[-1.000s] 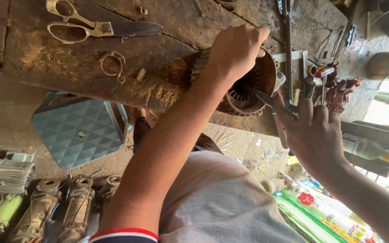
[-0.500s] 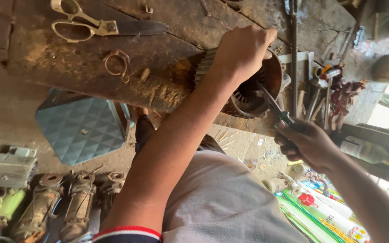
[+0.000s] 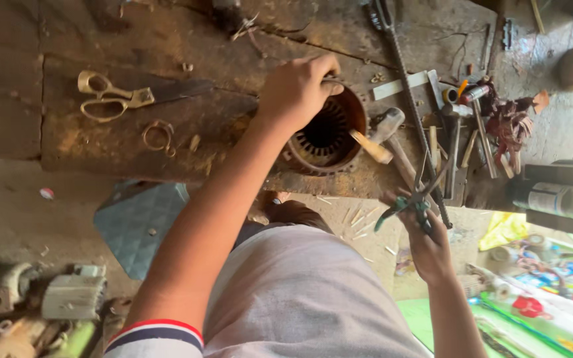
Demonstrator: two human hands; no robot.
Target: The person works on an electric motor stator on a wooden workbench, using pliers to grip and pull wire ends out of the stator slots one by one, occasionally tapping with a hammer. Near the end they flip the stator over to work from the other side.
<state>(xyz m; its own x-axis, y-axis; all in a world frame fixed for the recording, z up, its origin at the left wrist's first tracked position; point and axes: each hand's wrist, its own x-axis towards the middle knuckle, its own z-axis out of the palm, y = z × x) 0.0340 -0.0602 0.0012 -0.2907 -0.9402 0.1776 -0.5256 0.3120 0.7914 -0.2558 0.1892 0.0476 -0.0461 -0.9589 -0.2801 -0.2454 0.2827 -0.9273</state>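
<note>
Two hands are busy at a worn wooden tabletop (image 3: 167, 40). The left hand (image 3: 298, 86) is sitting on top of a round motor part (image 3: 326, 136) with copper-colored slots inside, and its fingers (image 3: 326, 66) are curling down tight over the far rim. The motor part is lying near the front edge of the tabletop, in the middle of the view. The right hand (image 3: 429, 245) is hanging in the air in front of the tabletop, apart from the motor part, and its fingers are wrapping closed around green-handled pliers (image 3: 414, 199). The metal tips of the pliers are pointing up toward a long dark rod (image 3: 409, 99). One hammer (image 3: 387, 126) is lying just beside the motor part, with a small wooden stick (image 3: 369, 147) leaning at the rim. Big scissors (image 3: 130, 98) with gold handles are resting far over on the other side, near a little wire ring (image 3: 158, 136). More tools (image 3: 479, 126) are piling up past the rod.
</note>
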